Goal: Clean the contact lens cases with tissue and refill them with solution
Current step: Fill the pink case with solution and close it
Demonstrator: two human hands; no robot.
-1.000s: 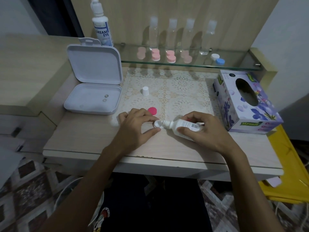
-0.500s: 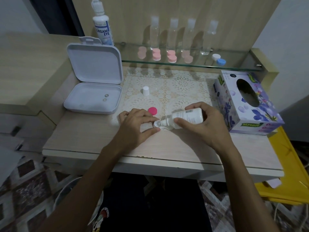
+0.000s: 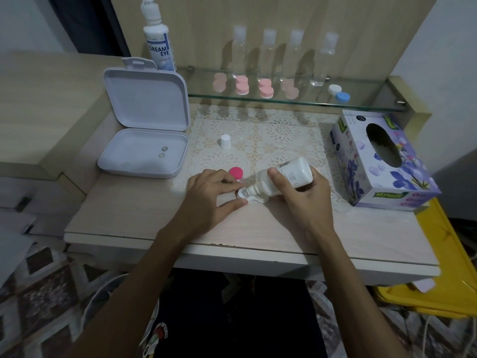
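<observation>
Right hand (image 3: 304, 200) fingers wrap the solution bottle (image 3: 289, 177), tipped nozzle-down to fill the lens case (image 3: 244, 195) near the table's front edge; left hand (image 3: 211, 197) fingers pinch the case steady.

The right hand (image 3: 304, 200) is tilting a solution bottle (image 3: 289, 177) nozzle-down over the lens case (image 3: 244, 194) that the left hand (image 3: 211, 197) is pinching.

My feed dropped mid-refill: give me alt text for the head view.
Right hand tips a solution bottle nozzle-down into an open lens case that the left hand steadies on the table. A pink cap lies just behind.
</observation>
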